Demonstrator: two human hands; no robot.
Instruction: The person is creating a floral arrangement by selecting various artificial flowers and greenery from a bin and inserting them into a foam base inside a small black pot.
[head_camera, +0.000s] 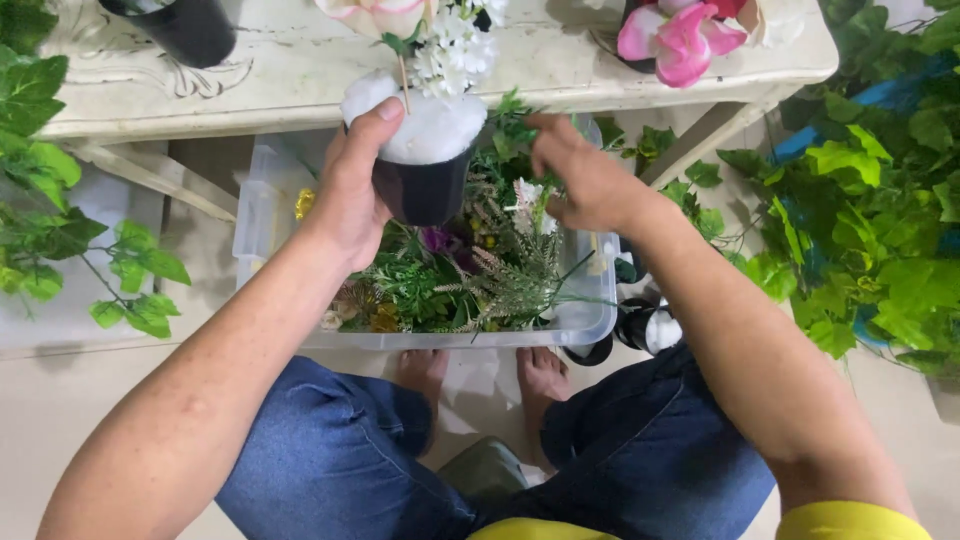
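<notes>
My left hand (352, 190) grips a small black pot (422, 188) topped with white foam (430, 125). A thin stem stands in the foam, carrying a cream flower and small white blossoms (452, 45). My right hand (585, 175) reaches into a clear plastic bin (585, 325) full of artificial greenery and small flowers. Its fingers pinch a green sprig (515, 125) beside a little white flower (527, 193). The bin stands on the floor in front of my knees and bare feet.
A pale carved table (280, 70) runs across the top, with a black pot (185, 30) and pink flowers (680, 40) on it. Leafy green vines hang at left (60, 230) and right (870, 230). Black and white pots (645, 325) lie right of the bin.
</notes>
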